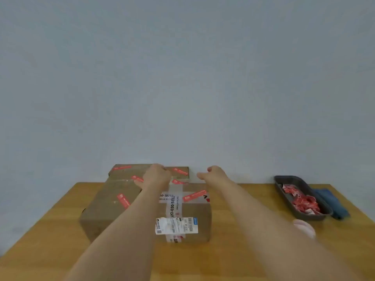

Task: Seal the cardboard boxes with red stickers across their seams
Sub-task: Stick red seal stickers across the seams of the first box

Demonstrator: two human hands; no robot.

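A large cardboard box (105, 207) lies on the wooden table, bearing clear printed tape, a white shipping label (176, 225) and several red stickers (123, 200). A smaller flat box (129, 169) rests on its far end, also with red stickers. My left hand (156, 175) reaches over the big box and grips the near edge of the small box, fingers curled. My right hand (213, 173) hovers just right of the small box with thumb and fingers spread, holding nothing.
A dark tray (284, 180) with a heap of red stickers (302, 201) stands at the right of the table, a blue cloth (332, 201) beside it. A pale pink roll-like object (304, 228) lies near my right forearm. A plain wall stands close behind the table.
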